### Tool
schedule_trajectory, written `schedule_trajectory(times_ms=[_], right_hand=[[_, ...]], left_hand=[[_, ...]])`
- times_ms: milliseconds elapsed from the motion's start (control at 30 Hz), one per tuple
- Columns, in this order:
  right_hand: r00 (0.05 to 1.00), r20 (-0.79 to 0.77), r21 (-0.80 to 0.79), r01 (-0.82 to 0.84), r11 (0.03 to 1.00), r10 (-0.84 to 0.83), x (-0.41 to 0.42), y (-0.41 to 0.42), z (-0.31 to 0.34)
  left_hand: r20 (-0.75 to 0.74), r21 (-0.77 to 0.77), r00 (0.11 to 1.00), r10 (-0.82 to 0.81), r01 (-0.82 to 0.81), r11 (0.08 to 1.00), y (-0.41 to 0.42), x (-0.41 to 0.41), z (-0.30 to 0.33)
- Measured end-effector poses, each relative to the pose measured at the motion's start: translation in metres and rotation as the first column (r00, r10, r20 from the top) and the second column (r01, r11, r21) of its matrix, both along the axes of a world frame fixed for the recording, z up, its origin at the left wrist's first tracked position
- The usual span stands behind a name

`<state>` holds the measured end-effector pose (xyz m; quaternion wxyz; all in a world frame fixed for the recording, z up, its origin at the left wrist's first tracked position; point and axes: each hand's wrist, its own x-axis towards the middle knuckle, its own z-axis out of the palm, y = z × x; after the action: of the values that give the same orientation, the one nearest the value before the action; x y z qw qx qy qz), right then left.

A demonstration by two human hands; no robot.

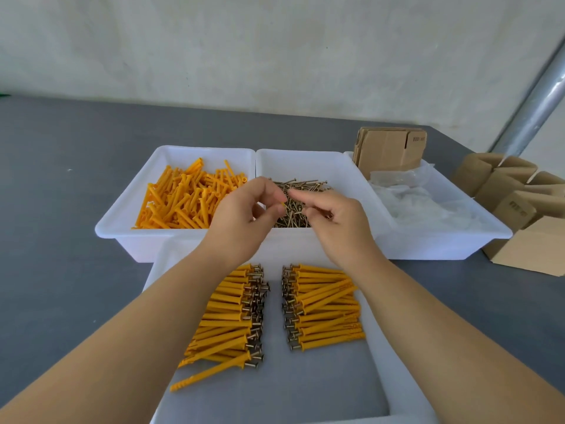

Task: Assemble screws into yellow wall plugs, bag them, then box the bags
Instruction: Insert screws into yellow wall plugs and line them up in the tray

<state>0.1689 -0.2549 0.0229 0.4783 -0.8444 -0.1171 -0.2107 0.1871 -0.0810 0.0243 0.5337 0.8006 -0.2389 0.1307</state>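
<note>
On the grey tabletop (61, 209), three white bins stand in a row. Taking the screw bin (336, 166) as landmark: the bin touching its left side (128, 206) holds loose yellow plugs (183, 197). The screw bin itself holds a heap of brass screws (293, 209). Above it, the left hand (244, 215) pinches a plug tip (282, 205), grip clenched on it; the right hand (333, 212) pinches a screw (295, 213). In front of it, a tray (305, 393) carries two stacks of assembled plugs (324, 307). The bin on its right (458, 240) holds clear bags (428, 203) and flat cartons (388, 151). Further right stand cardboard boxes (519, 209).
</note>
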Motion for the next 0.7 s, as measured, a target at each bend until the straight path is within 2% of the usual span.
schedule_trajectory(times_ms=[200, 433, 700], right_hand=[[0.995, 0.095, -0.128, 0.039, 0.991, -0.027, -0.003, 0.000, 0.001], [0.985, 0.171, -0.231, 0.065, 0.971, -0.026, -0.008, 0.001, 0.008], [0.989, 0.146, -0.276, 0.072, 0.958, -0.032, -0.011, 0.000, 0.012]], left_hand=[[-0.081, -0.017, 0.997, 0.011, -0.012, 1.000, 0.003, 0.003, -0.001], [-0.072, 0.061, 0.997, 0.006, -0.002, 0.998, 0.004, 0.002, 0.000], [-0.064, 0.114, 0.998, 0.005, 0.003, 0.993, 0.005, 0.003, -0.002]])
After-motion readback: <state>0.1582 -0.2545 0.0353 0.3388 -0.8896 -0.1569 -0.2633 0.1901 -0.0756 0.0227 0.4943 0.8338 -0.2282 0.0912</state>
